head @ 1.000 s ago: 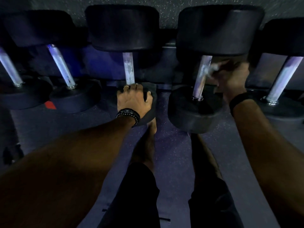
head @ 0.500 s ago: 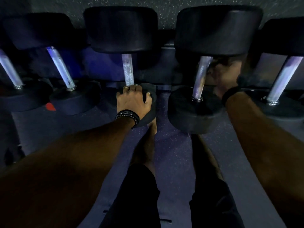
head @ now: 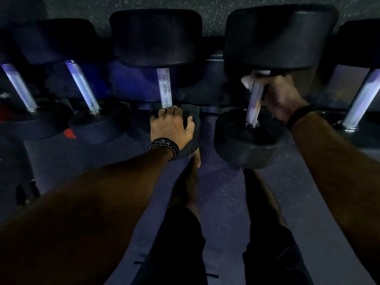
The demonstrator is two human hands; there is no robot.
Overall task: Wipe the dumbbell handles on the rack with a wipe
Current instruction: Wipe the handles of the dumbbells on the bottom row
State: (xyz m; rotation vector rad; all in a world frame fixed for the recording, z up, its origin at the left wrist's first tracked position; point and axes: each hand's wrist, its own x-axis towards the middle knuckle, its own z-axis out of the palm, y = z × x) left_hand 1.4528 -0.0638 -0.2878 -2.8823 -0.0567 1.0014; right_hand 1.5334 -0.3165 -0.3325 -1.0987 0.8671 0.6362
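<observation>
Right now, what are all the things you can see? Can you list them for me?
Dumbbells: five, black ends with silver handles, in a row on the rack.
Rack: one, dark, behind and under the dumbbells.
Wipe: one, white, wrapped on the top of the fourth dumbbell's handle.
Floor: dark, speckled, below.
Red patch: one, low on the left, too dim to tell what it is.
Left hand: rests on the near end of the middle dumbbell, beaded wristband.
Right hand: grips the wipe round the handle, black wristband.
Legs: two, black trousers, bottom middle.
</observation>
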